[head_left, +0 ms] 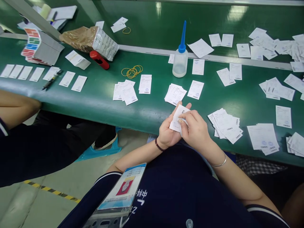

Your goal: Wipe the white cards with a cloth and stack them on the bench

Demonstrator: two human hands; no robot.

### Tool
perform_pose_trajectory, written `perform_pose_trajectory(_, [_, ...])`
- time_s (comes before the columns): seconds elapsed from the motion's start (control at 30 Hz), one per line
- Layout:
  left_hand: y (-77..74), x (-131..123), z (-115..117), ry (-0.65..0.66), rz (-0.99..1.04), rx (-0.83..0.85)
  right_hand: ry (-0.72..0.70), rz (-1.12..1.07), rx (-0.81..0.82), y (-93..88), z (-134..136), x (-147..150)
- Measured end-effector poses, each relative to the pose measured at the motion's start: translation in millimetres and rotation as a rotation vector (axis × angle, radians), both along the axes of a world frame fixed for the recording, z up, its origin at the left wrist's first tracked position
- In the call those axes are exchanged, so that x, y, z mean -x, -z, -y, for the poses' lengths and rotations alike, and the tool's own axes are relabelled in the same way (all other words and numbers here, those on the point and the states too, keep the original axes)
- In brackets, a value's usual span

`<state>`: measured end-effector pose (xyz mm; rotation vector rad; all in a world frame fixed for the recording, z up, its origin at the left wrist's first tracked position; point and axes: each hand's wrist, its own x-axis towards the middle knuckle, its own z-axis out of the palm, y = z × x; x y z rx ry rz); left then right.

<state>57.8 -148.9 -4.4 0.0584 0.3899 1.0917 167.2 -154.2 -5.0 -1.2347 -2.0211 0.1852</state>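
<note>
Both my hands meet just in front of the green table's near edge (133,117). My left hand (167,131) cups a small stack of white paper slips (177,117) from below, fingers curled round it. My right hand (196,128) pinches the same stack from the right, fingertips pressed on the top slip. Other piles of white slips lie on the table close by: one pile (225,125) right of my hands, one (175,93) just beyond them, and another (125,91) to the left.
A clear squeeze bottle with a blue nozzle (180,60) stands mid-table. Yellow rubber bands (132,71), a red stamp-like tool (99,59) and a wrapped packet (91,39) lie further left. A co-worker's arm (16,106) rests on the table edge at left. Loose slips (273,47) cover the right.
</note>
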Motion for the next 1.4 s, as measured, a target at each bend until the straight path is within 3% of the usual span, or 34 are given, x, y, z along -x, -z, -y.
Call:
perform_pose_trajectory(0.1, [2.4,0.8,-0.3,0.032,-0.005,-0.063,-0.010,0.038,-0.044,2.2,3.0,5.2])
perform_pose_trajectory(0.23, [4.3,0.2,-0.3,0.061,-0.023,-0.065,-0.104,0.022,0.101,2.7,3.2,3.8])
perform_pose_trajectory(0.4, [0.3,-2.2,-1.1,-0.007,-0.017,-0.012,0.048,-0.017,-0.018,5.4,2.6,4.2])
perform_pose_trajectory(0.6, [1.0,-0.2,-0.7,0.042,-0.020,0.019,-0.140,0.041,0.115,2.0,3.5,1.9])
perform_pose_trajectory(0.77, [0.4,-0.4,-1.2,-0.008,-0.034,-0.055,0.047,0.036,-0.026,3.7,2.5,2.5])
perform_pose_trajectory(0.93, [-0.6,-0.8,-1.9,0.023,-0.021,0.012,-0.143,0.048,0.071,2.3,5.1,3.0])
perform_pose_trajectory(1.0, [1.3,-0.6,-1.6,0.015,-0.044,-0.024,-0.104,0.017,0.068,2.2,4.0,1.4])
perform_pose_trajectory(1.13, [3.9,-0.5,-2.0,-0.010,-0.101,-0.115,0.043,0.031,-0.088,3.6,3.0,2.0])
perform_pose_trajectory(1.3, [1.1,-0.3,-3.0,0.032,-0.142,-0.108,-0.132,0.070,0.085,0.3,6.2,1.8])
perform_pose_trajectory(1.4, [1.8,-0.5,-3.2,0.011,-0.172,-0.177,-0.021,0.021,0.071,-0.4,4.8,1.4])
